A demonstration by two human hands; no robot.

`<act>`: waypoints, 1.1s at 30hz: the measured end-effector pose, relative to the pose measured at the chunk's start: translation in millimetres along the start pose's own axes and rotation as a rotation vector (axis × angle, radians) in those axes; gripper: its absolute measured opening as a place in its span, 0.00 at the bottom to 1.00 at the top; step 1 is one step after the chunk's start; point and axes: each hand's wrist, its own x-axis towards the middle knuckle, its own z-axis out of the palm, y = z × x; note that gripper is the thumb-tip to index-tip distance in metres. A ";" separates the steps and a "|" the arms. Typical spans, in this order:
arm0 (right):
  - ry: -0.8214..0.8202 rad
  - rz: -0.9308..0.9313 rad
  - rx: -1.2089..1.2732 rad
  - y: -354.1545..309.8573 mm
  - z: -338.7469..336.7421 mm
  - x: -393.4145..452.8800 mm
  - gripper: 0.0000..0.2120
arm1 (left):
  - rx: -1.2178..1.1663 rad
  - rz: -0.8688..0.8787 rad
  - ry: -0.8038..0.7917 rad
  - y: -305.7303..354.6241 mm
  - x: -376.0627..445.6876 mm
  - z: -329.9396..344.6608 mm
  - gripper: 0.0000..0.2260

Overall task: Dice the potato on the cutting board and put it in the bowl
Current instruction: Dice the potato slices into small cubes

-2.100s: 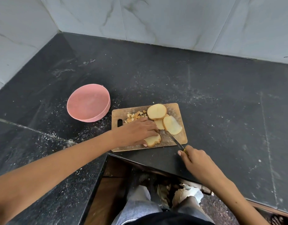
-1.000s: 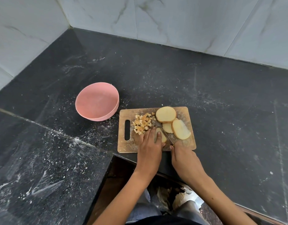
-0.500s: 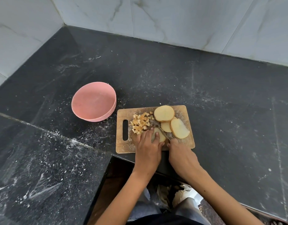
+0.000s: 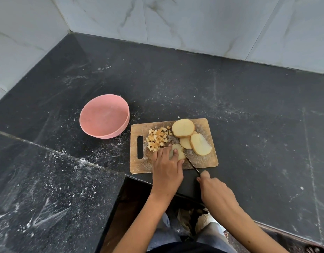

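Flanking the cutting board (image 4: 206,161): pink bowl (image 4: 104,116), marble wall (image 4: 194,22).

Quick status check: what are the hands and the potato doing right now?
Left hand presses potato slice on cutting board. Right hand grips knife, blade at slice. Diced pile on board; pink bowl empty. Nothing blocking.

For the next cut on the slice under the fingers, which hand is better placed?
Probably the right hand: it holds the knife, blade beside the potato slice. The left hand presses that slice down.
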 end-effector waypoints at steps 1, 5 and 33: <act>-0.001 -0.004 0.007 2.6 1.3 -3.7 0.10 | -0.010 -0.002 0.004 0.2 0.3 -0.2 0.14; 0.021 -0.021 0.059 10.9 -0.3 -14.7 0.12 | -0.028 -0.004 0.004 -1.3 0.2 -1.8 0.16; 0.017 -0.040 -0.053 -14.7 -5.8 13.7 0.07 | -0.063 -0.033 -0.067 -1.7 -7.1 -5.7 0.18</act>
